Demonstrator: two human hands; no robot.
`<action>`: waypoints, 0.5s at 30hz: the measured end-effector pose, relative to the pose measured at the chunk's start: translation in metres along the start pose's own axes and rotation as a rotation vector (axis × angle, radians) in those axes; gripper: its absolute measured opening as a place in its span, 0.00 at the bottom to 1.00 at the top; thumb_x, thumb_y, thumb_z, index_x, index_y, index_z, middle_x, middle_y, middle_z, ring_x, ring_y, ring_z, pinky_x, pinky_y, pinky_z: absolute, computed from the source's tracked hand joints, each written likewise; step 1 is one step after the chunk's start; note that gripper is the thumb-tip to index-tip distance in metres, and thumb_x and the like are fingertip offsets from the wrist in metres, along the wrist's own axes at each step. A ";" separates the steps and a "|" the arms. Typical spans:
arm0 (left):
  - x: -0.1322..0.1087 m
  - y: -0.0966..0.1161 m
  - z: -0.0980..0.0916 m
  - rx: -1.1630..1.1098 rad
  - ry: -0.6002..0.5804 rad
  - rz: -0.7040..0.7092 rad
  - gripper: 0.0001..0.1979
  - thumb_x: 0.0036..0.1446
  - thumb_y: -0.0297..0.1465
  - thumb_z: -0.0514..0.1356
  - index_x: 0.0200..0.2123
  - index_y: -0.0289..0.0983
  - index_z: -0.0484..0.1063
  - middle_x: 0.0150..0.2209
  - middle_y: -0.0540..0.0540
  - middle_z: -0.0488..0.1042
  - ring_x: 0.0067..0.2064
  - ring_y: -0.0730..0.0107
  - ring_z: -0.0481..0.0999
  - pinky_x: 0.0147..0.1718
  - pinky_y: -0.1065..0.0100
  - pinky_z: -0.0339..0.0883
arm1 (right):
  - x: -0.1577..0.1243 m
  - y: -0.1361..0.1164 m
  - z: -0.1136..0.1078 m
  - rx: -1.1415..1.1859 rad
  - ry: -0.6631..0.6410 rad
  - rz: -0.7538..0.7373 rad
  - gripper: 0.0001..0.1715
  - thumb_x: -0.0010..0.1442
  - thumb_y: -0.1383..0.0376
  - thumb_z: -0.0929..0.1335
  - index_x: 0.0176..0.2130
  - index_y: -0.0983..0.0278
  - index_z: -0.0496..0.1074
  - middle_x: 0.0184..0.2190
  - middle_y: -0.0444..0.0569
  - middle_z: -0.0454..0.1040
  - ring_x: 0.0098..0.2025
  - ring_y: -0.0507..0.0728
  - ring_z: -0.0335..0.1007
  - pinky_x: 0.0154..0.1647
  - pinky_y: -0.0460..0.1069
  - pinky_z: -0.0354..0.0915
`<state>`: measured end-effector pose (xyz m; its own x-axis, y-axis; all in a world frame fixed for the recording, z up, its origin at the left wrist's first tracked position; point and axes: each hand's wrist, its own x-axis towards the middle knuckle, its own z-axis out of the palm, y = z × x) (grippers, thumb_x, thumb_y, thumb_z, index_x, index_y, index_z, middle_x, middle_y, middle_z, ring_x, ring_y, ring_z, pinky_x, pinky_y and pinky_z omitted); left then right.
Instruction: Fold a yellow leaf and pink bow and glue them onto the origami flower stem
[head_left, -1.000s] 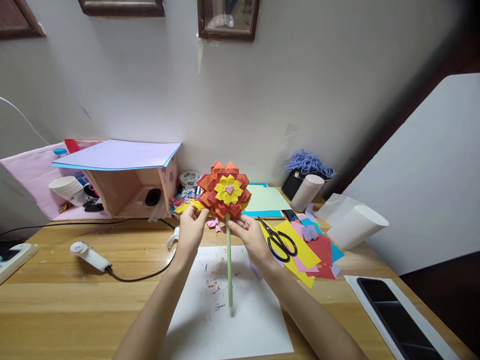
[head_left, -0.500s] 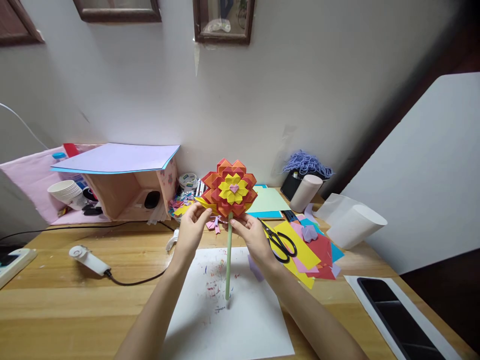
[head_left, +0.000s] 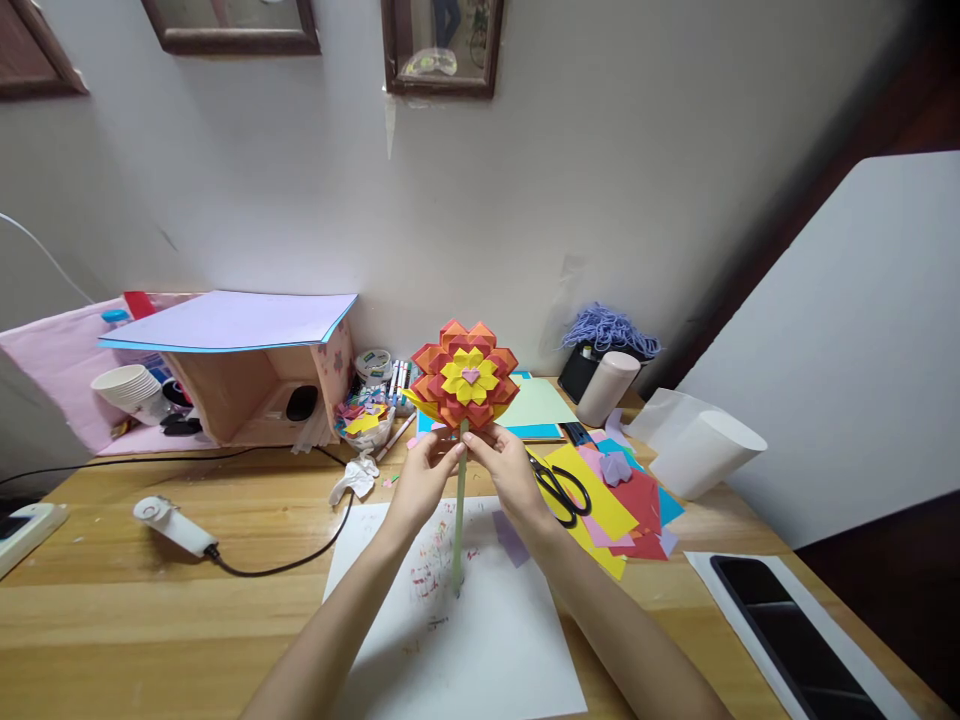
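A folded paper flower in orange, red and yellow, with a small pink heart at its middle, stands upright on a pale green stem. The stem's foot rests on a white sheet smeared with colour marks. My left hand pinches the stem's top just under the bloom from the left. My right hand pinches the same spot from the right. Both hands' fingertips meet at the flower's base.
Black scissors lie on loose coloured paper right of my hands. A glue gun with its cord sits at the left. A cardboard box, paper cups, a white roll and a dark tablet ring the wooden table.
My left hand slid right from the flower's left edge to the stem top, joining the right hand. The flower moved slightly right and up.
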<state>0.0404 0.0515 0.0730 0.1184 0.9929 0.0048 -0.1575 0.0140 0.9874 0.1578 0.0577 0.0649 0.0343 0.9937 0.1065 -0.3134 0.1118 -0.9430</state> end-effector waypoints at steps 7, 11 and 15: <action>-0.004 -0.007 0.013 -0.046 0.127 0.100 0.16 0.47 0.37 0.63 0.39 0.35 0.74 0.41 0.43 0.75 0.42 0.65 0.73 0.39 0.68 0.68 | 0.003 0.001 -0.004 -0.079 0.002 -0.034 0.17 0.48 0.60 0.70 0.38 0.66 0.73 0.38 0.52 0.76 0.43 0.59 0.70 0.47 0.53 0.63; -0.004 -0.011 0.014 -0.088 0.143 0.095 0.17 0.47 0.36 0.63 0.41 0.36 0.74 0.41 0.43 0.76 0.43 0.64 0.73 0.40 0.68 0.67 | 0.002 -0.001 -0.003 -0.078 -0.018 -0.025 0.17 0.49 0.59 0.70 0.39 0.66 0.74 0.39 0.52 0.76 0.44 0.59 0.69 0.48 0.54 0.62; -0.003 -0.014 0.014 -0.098 0.173 0.116 0.18 0.47 0.36 0.63 0.42 0.36 0.74 0.42 0.43 0.75 0.45 0.63 0.72 0.44 0.66 0.65 | 0.001 -0.003 -0.002 -0.046 -0.070 -0.017 0.17 0.50 0.59 0.70 0.39 0.65 0.74 0.39 0.51 0.75 0.46 0.59 0.68 0.50 0.53 0.60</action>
<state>0.0557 0.0470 0.0611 -0.0745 0.9939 0.0816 -0.2557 -0.0981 0.9618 0.1607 0.0587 0.0672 -0.0280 0.9893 0.1430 -0.2690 0.1303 -0.9543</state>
